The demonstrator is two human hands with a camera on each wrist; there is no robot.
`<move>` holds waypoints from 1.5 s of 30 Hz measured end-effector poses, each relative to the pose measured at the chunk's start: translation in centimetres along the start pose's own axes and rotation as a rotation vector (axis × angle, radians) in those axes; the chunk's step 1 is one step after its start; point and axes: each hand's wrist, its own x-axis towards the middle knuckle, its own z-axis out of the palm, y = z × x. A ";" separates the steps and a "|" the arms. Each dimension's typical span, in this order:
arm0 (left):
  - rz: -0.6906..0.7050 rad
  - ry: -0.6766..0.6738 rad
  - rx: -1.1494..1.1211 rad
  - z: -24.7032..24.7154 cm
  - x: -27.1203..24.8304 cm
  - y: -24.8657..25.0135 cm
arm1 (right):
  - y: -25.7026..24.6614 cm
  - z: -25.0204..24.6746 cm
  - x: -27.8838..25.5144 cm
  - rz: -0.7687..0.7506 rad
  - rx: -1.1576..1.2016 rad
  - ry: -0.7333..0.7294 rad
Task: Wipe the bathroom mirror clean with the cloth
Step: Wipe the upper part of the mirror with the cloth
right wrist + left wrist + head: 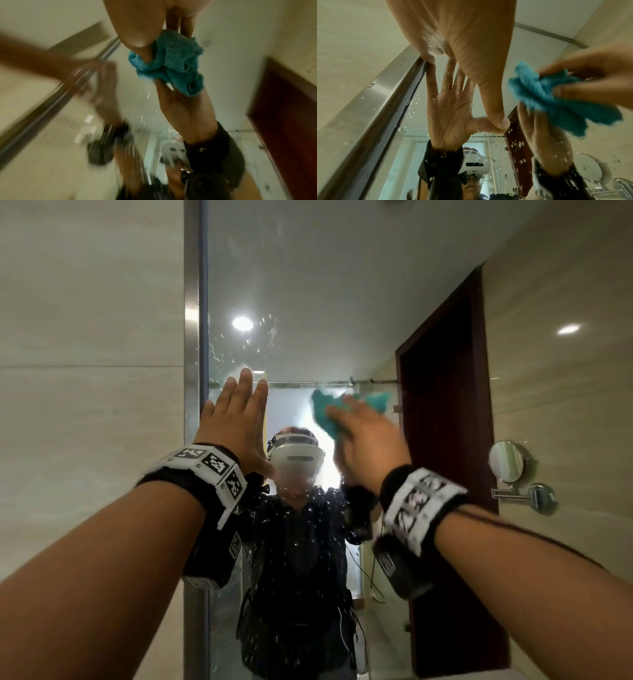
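The bathroom mirror point(308, 285) fills the wall ahead, with water drops across its lower and left parts. My left hand point(236, 412) lies flat against the glass near the mirror's left metal frame point(191, 337), fingers straight; in the left wrist view the left hand point(462, 54) meets its own reflection. My right hand point(363, 436) grips a bunched teal cloth point(332, 412) and holds it on the glass at head height. The cloth point(556, 100) shows beside the left thumb, and the cloth point(173, 65) is pinched between my right thumb and fingers. The right wrist view is blurred.
Beige tiled wall point(85, 405) lies left of the mirror frame. A round shaving mirror on a swing arm point(507, 462) juts from the right wall. The glass reflects a dark red door point(445, 440), a shower rail and the person wearing a white headset.
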 end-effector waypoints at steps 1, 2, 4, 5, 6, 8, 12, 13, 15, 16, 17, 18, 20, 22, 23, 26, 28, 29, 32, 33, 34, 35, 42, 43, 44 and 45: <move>-0.001 -0.001 0.000 -0.1 0.0 0.1 | -0.7 0.4 -1.5 -0.168 -0.056 -0.067; 0.001 -0.004 0.004 -0.2 0.0 0.2 | -1.1 0.6 -2.4 -0.285 -0.088 -0.146; 0.002 -0.013 0.008 -0.3 0.0 0.2 | -0.1 -0.1 -1.5 -0.350 -0.130 -0.206; 0.000 -0.012 0.007 -0.2 0.0 0.2 | 0.7 -0.5 -0.3 -0.298 -0.139 -0.176; 0.000 -0.006 0.008 -0.3 0.0 0.2 | 1.5 -0.9 0.7 -0.185 -0.115 -0.106; 0.002 -0.003 0.010 -0.2 -0.2 0.0 | 2.6 -1.3 1.2 0.097 -0.022 0.079; 0.006 -0.001 0.021 -0.2 -0.2 0.3 | 0.1 0.9 -3.2 -0.109 -0.091 0.013; 0.004 -0.005 0.024 -0.3 -0.2 0.3 | -0.2 1.4 -4.2 -0.222 -0.105 -0.039; 0.002 -0.007 0.026 -0.4 -0.2 0.3 | 0.4 1.0 -3.9 -0.299 -0.117 -0.097; 0.000 -0.009 0.025 -0.4 -0.2 0.2 | 1.2 0.5 -2.9 -0.232 -0.099 -0.064; 0.000 -0.010 0.024 -0.4 -0.2 0.2 | 2.0 -0.1 -1.9 -0.106 -0.062 -0.006; 0.000 -0.007 0.023 -0.3 -0.2 0.1 | 3.0 -0.7 -1.0 0.041 -0.016 0.076; 0.002 0.000 0.023 -0.3 -0.2 0.1 | 3.6 -1.1 -0.7 0.215 -0.008 0.182; 0.006 -0.002 0.022 -0.3 -0.2 0.1 | 2.1 -0.4 -2.2 0.152 -0.075 0.122; 0.006 -0.001 0.019 -0.3 -0.3 0.1 | 1.2 0.4 -3.3 0.038 -0.117 0.058; 0.007 0.008 0.018 -0.2 -0.2 0.0 | -0.1 2.1 -6.0 -0.260 -0.234 -0.108; 0.006 0.010 0.025 -0.1 -0.1 0.0 | 0.2 0.7 -3.1 -0.225 -0.219 -0.099; 0.005 0.012 0.028 0.0 0.0 -0.1 | 0.2 -0.2 -0.9 -0.140 -0.204 -0.043; 0.009 0.010 0.028 0.2 0.1 -0.3 | 0.6 -2.1 5.1 0.120 -0.160 0.138; 0.009 0.008 0.025 0.2 0.1 -0.3 | 0.2 -2.0 5.6 0.140 -0.154 0.147; 0.010 0.006 0.022 0.3 0.2 -0.3 | -0.6 -1.4 5.2 0.106 -0.154 0.115; 0.011 0.005 0.018 0.3 0.2 -0.3 | -1.7 -0.5 4.1 0.014 -0.175 0.036; 0.003 -0.014 0.008 0.2 0.2 -0.4 | -1.6 -0.5 6.6 -0.070 -0.142 0.060; 0.004 -0.016 0.009 0.2 0.2 -0.4 | -1.1 -1.2 7.9 0.036 -0.096 0.114; 0.004 -0.015 0.008 0.3 0.3 -0.4 | -1.2 -1.4 8.7 0.086 -0.091 0.146; 0.005 -0.014 0.007 0.3 0.3 -0.3 | -1.7 -1.0 8.6 0.082 -0.133 0.143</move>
